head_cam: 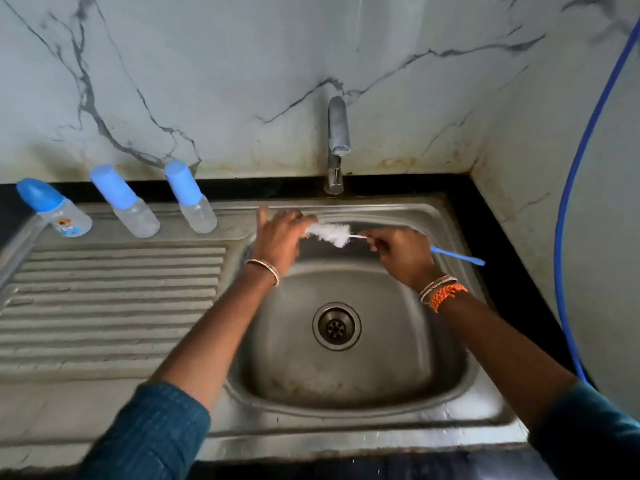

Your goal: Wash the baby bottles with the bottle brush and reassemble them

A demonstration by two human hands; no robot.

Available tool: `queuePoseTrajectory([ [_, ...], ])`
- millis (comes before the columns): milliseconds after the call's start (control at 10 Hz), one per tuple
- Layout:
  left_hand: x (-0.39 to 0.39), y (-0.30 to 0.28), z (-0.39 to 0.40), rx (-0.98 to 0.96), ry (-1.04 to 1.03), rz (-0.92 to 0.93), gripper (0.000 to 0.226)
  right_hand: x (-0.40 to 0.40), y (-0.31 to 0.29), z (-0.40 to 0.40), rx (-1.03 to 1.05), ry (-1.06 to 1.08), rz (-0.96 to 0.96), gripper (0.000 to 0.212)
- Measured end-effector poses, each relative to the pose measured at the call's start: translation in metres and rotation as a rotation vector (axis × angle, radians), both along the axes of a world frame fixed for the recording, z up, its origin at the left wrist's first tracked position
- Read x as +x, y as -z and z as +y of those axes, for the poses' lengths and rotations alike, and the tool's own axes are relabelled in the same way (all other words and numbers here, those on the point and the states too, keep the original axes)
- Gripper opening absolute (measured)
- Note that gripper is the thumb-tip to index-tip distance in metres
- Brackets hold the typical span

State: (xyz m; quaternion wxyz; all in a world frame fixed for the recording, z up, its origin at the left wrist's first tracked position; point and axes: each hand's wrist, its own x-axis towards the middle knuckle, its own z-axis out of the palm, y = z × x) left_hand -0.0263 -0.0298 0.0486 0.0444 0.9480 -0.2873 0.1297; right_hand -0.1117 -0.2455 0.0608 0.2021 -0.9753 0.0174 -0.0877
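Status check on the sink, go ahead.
Right hand grips bottle brush; left hand touches its bristles. Three bottles capped, untouched. Nothing blocking.

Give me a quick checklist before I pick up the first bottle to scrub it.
1. Bottle brush in hand: ok, right hand grips its blue handle.
2. Left hand free: not ok, its fingers touch the white bristles.
3. Baby bottles within reach: ok, three stand capped at the back of the drainboard.
4. Water running from tap: cannot tell, no stream visible.
5. Sink basin clear: ok.
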Motion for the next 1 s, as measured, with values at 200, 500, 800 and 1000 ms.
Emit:
queuePoseTrajectory([
  [200, 0.088, 0.004, 0.018, 0.135, 0.025, -0.151, 0.043, 0.091, 0.025, -0.055, 0.144, 0.060, -0.032, 0.013],
  [500, 0.147, 0.020, -0.006, 0.184, 0.024, -0.087, 0.051, 0.175, 0.042, -0.053, -0.178, 0.231, 0.015, 0.030],
  [800, 0.134, 0.036, 0.002, 0.052, 0.023, -0.064, 0.065, 0.157, 0.062, -0.065, -0.195, 0.161, -0.057, 0.037],
  [1000, 0.102, 0.035, -0.005, -0.245, 0.007, -0.119, 0.058, 0.140, 0.038, -0.042, -0.053, 0.309, -0.107, 0.061],
])
